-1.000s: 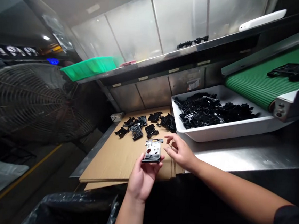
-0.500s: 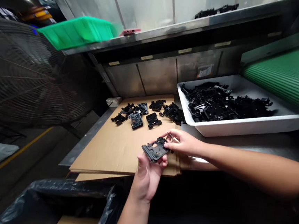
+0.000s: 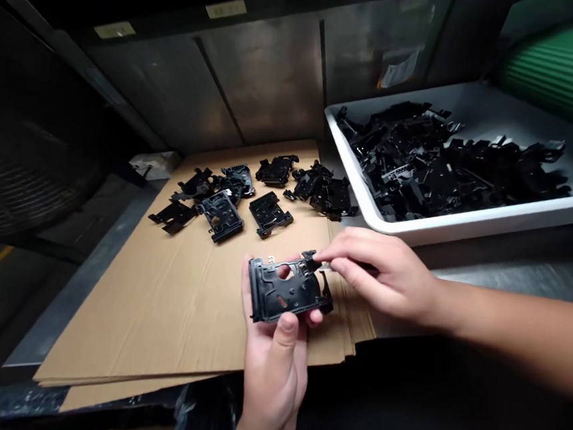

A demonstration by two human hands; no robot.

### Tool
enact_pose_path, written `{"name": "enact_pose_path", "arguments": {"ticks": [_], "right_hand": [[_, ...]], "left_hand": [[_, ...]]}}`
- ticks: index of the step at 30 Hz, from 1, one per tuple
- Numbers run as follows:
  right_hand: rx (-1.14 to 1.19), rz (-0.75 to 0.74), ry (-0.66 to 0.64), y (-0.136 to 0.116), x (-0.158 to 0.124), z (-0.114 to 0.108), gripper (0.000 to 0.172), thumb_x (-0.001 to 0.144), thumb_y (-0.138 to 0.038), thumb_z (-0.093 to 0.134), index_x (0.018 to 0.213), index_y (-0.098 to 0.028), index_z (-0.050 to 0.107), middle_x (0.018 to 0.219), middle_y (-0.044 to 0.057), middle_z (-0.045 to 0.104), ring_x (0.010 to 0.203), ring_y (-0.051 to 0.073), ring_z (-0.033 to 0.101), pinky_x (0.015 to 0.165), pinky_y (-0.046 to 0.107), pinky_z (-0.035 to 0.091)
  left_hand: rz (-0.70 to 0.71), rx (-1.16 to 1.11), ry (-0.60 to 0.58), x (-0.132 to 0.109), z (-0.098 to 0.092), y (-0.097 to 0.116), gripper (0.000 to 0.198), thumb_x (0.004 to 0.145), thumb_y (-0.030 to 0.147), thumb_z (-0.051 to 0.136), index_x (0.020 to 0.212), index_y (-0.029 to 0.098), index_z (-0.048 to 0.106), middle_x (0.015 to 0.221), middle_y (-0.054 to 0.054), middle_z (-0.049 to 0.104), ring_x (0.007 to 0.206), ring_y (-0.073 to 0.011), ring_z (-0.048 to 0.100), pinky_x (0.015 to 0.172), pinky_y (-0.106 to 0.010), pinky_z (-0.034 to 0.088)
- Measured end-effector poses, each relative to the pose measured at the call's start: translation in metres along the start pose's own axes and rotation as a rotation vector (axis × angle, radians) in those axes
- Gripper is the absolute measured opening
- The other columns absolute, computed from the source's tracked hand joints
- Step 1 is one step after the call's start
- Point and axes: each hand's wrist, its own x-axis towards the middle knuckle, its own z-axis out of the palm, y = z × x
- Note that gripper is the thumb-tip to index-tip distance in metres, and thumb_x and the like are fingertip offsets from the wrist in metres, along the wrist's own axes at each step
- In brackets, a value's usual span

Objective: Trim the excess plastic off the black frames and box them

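Observation:
My left hand (image 3: 276, 368) holds a flat black plastic frame (image 3: 287, 292) from below, with the thumb along its near edge. The frame has a round hole, a slot and a curved cut-out. At its upper right corner, the fingertips of my right hand (image 3: 386, 274) close on a small raised tab. Whether they also hold some small thing is hidden. Beyond my hands, several similar black plastic frames (image 3: 221, 216) lie on the cardboard sheets (image 3: 157, 317).
To the right, a white tray (image 3: 491, 219) holds a heap of black plastic parts (image 3: 421, 166). A green ribbed conveyor belt (image 3: 564, 72) overhangs its back. Metal panels (image 3: 273, 73) stand behind the cardboard. Black plastic sheeting (image 3: 209, 409) hangs below the front edge.
The view has moved closer and tipped down, so the green bin and shelf top are out of sight. The frame has turned flatter in my left hand; my right fingers have shifted to its corner.

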Motion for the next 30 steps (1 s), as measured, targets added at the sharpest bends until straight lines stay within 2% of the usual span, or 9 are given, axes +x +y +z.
{"name": "enact_pose_path", "arguments": {"ticks": [3, 5, 8, 14, 23, 30], "right_hand": [[-0.077, -0.081, 0.023, -0.007, -0.004, 0.000, 0.008, 0.108, -0.024, 0.069, 0.111, -0.018, 0.072, 0.097, 0.007, 0.073, 0.088, 0.017, 0.069, 0.078, 0.030, 0.059], [-0.106, -0.092, -0.001, -0.013, -0.005, 0.000, 0.007, 0.108, -0.025, 0.069, 0.105, -0.018, 0.070, 0.096, 0.006, 0.071, 0.086, 0.017, 0.069, 0.075, 0.028, 0.059], [-0.161, -0.082, -0.043, -0.019, -0.005, -0.003, 0.013, 0.110, -0.026, 0.065, 0.101, -0.018, 0.068, 0.098, 0.007, 0.071, 0.082, 0.015, 0.068, 0.070, 0.027, 0.058], [-0.188, -0.073, -0.105, -0.024, -0.005, -0.009, 0.016, 0.111, -0.024, 0.063, 0.096, -0.020, 0.065, 0.098, 0.006, 0.071, 0.080, 0.015, 0.064, 0.069, 0.027, 0.055], [-0.266, -0.064, -0.141, -0.025, -0.007, -0.010, 0.021, 0.113, -0.027, 0.060, 0.093, -0.020, 0.064, 0.098, 0.004, 0.071, 0.079, 0.015, 0.064, 0.067, 0.027, 0.053], [-0.300, -0.088, -0.154, -0.025, -0.007, -0.011, 0.025, 0.114, -0.027, 0.057, 0.093, -0.019, 0.066, 0.098, 0.005, 0.072, 0.077, 0.015, 0.064, 0.066, 0.029, 0.053]], "left_hand": [[0.008, 0.008, 0.014, -0.003, 0.006, -0.005, 0.090, 0.093, 0.046, 0.086, 0.170, 0.054, 0.039, 0.153, -0.005, 0.068, 0.129, -0.0218, 0.072, 0.099, -0.028, 0.064], [0.015, -0.008, 0.013, -0.004, 0.010, -0.007, 0.094, 0.090, 0.050, 0.088, 0.169, 0.057, 0.038, 0.151, -0.001, 0.069, 0.144, -0.0228, 0.064, 0.113, -0.032, 0.059], [-0.001, -0.010, -0.026, -0.003, 0.014, -0.006, 0.097, 0.085, 0.050, 0.092, 0.168, 0.055, 0.042, 0.143, -0.001, 0.072, 0.141, -0.0217, 0.067, 0.115, -0.030, 0.057], [0.024, 0.050, -0.098, -0.006, 0.011, -0.004, 0.083, 0.090, 0.040, 0.090, 0.160, 0.058, 0.051, 0.143, 0.001, 0.074, 0.134, -0.0194, 0.073, 0.115, -0.030, 0.057], [0.053, 0.076, -0.094, -0.005, 0.011, -0.006, 0.082, 0.087, 0.039, 0.092, 0.158, 0.057, 0.054, 0.141, 0.002, 0.074, 0.136, -0.0173, 0.070, 0.114, -0.026, 0.056], [0.079, 0.147, -0.048, -0.006, 0.014, -0.007, 0.084, 0.084, 0.041, 0.094, 0.157, 0.056, 0.055, 0.138, 0.000, 0.075, 0.133, -0.0189, 0.071, 0.111, -0.027, 0.059]]}}
